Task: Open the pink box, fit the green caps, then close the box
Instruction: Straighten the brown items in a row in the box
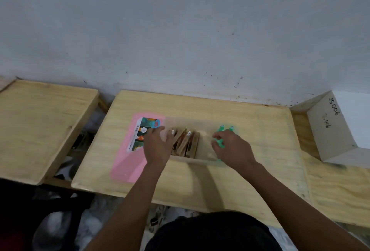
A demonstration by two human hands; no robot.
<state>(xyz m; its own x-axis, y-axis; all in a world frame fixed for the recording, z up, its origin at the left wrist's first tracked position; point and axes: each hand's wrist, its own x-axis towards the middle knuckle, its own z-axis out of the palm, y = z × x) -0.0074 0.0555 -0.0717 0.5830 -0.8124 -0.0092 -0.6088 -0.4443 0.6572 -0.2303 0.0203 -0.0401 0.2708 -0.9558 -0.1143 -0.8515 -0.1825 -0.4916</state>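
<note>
Two hands: right hand grip pinches green cap; left hand spread.

A pale grey block at the far right bears handwritten dark characters reading about "JS006", seen rotated; fainter scribbles below them are illegible. Print on the colourful label of the flat pink lid is too blurred to read.

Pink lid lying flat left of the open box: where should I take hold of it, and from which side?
Probably by the pink lid's near-left long edge, coming from the left. It lies flat on the table, so only its edges offer purchase, and the left hand already covers its right edge beside the box. The right hand is busy at the green caps.
</note>
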